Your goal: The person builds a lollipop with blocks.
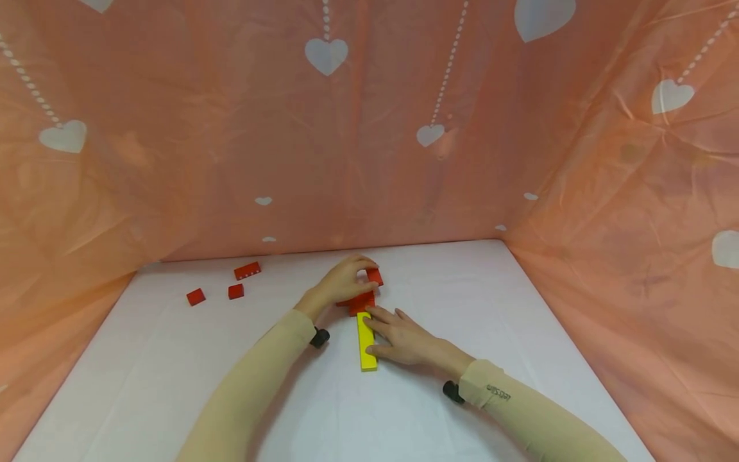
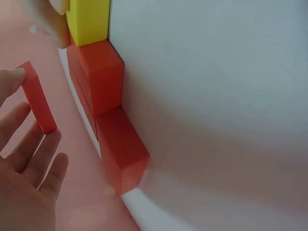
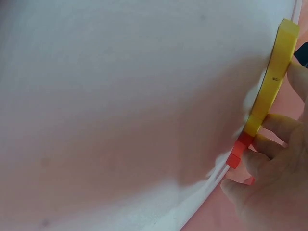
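My left hand (image 1: 340, 282) pinches a small red block (image 2: 39, 103) between thumb and fingertips, raised off the table behind a group of red blocks (image 1: 362, 301). In the left wrist view, red blocks (image 2: 107, 77) stand against one another at the end of a yellow bar (image 2: 91, 21). The yellow bar (image 1: 366, 343) lies lengthwise toward me, touching the red group. My right hand (image 1: 407, 337) rests at the bar's right side, thumb near its front end and fingers near the junction with the red blocks. My left hand partly covers the red group in the head view.
To the left on the white table (image 1: 144, 359) lie a longer red block (image 1: 247, 271) with pale dots along its side and two small red blocks, one nearer the middle (image 1: 235, 291) and one further left (image 1: 195, 296). Pink curtains (image 1: 381, 160) border the back and sides.
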